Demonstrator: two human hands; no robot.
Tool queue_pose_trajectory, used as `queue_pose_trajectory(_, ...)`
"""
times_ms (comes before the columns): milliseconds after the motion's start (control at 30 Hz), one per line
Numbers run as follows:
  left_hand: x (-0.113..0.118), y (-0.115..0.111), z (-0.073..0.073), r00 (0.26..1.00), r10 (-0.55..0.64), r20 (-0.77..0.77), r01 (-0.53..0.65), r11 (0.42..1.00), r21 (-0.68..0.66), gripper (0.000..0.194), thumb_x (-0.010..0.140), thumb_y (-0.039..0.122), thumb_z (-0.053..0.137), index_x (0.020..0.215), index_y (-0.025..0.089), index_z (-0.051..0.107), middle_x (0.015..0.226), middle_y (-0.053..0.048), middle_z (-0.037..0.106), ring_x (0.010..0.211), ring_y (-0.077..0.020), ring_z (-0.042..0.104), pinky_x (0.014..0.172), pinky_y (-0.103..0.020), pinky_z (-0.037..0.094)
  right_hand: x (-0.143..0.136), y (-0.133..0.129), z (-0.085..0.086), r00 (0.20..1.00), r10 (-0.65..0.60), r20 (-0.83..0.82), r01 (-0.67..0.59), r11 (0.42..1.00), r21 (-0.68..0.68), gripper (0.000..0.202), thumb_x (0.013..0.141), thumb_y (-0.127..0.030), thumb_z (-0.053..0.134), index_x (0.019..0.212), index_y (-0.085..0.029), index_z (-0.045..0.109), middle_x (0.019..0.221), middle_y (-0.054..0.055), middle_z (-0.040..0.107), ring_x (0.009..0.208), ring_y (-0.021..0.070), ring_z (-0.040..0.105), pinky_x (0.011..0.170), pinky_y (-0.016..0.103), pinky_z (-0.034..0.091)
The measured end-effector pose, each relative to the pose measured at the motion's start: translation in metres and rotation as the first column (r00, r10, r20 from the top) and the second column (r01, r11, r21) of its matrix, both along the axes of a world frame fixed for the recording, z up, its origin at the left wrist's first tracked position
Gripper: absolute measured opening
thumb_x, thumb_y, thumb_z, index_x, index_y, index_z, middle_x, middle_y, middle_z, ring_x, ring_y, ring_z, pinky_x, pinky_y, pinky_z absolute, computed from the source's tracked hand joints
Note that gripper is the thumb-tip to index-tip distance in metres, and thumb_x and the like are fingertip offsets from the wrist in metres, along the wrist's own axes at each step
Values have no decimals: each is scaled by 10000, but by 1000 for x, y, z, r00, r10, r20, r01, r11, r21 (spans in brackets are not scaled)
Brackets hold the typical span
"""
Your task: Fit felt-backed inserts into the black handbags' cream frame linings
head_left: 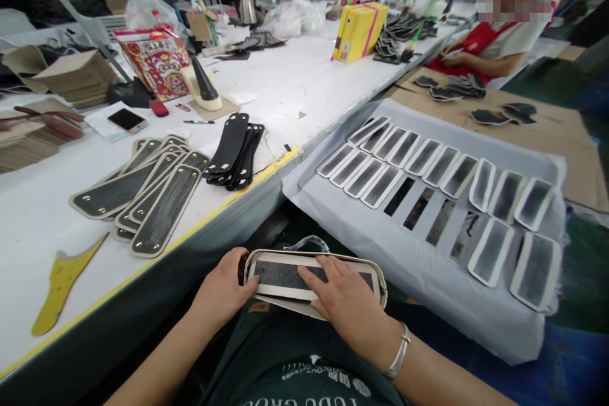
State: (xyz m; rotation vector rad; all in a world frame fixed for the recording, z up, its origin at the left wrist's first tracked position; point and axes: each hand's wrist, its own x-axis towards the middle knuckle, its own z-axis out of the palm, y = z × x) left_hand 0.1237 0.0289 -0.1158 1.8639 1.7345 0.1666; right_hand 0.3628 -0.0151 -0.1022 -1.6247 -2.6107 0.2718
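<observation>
A long piece with a cream rim and a dark centre strip is held over my lap. My left hand grips its left end, thumb on the top face and fingers at the outer edge. My right hand lies on the top face right of centre, its fingers spread. Above the piece shows a small clear loop. On the white table to the left lie a pile of dark panels with cream borders and a stack of black strips.
A grey-covered board at the right carries several rimmed panels. A yellow template lies on the white table, near a phone. Farther back are a yellow box and a person in a red apron.
</observation>
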Motion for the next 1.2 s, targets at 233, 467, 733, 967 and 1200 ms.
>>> queue_pose_trajectory(233, -4, -1, -1, 993, 47, 105, -46, 999, -13, 307, 715, 299, 570, 1002, 190, 567, 972, -58, 636, 881, -227, 587, 815, -328, 432, -3, 4, -3, 998, 29, 52, -29, 1000, 0, 471, 797, -271, 642, 1255, -264, 532, 1266, 181, 504, 1149, 334, 478, 939, 473, 399)
queue_pose_trajectory(467, -12, -3, 1, 981, 89, 172, -84, 996, -35, 294, 794, 363, 488, 942, 220, 699, 981, -24, 704, 921, -234, 621, 833, -296, 426, 0, 5, -10, 998, 37, 47, -40, 997, 62, 469, 779, -251, 647, 1237, -275, 548, 1231, 163, 520, 1111, 333, 493, 909, 478, 415)
queue_pose_trajectory(733, -4, -3, 2, 992, 76, 104, -68, 995, -77, 299, 818, 304, 416, 761, 212, 695, 696, 2, 681, 689, -190, 617, 662, -262, 399, 3, 7, -9, 999, 28, 24, -28, 999, 17, 462, 791, -256, 634, 1243, -277, 543, 1262, 180, 504, 1137, 350, 477, 917, 484, 403)
queue_pose_trajectory(967, 0, -2, 1, 993, 86, 80, -79, 993, -85, 310, 816, 306, 405, 674, 190, 655, 578, 12, 599, 606, -166, 564, 610, -250, 376, 5, 8, -7, 1000, 31, 4, -31, 1000, -4, 469, 791, -251, 635, 1249, -277, 541, 1271, 176, 503, 1145, 350, 471, 927, 490, 389)
queue_pose_trajectory(1200, -5, -5, -4, 962, 142, 232, -94, 974, -205, 333, 809, 383, 448, 776, 152, 685, 672, -20, 637, 668, -181, 579, 627, -263, 438, 7, 6, -10, 1000, 25, -4, -25, 999, 29, 422, 811, -283, 621, 1228, -297, 555, 1252, 161, 517, 1127, 330, 487, 914, 460, 397)
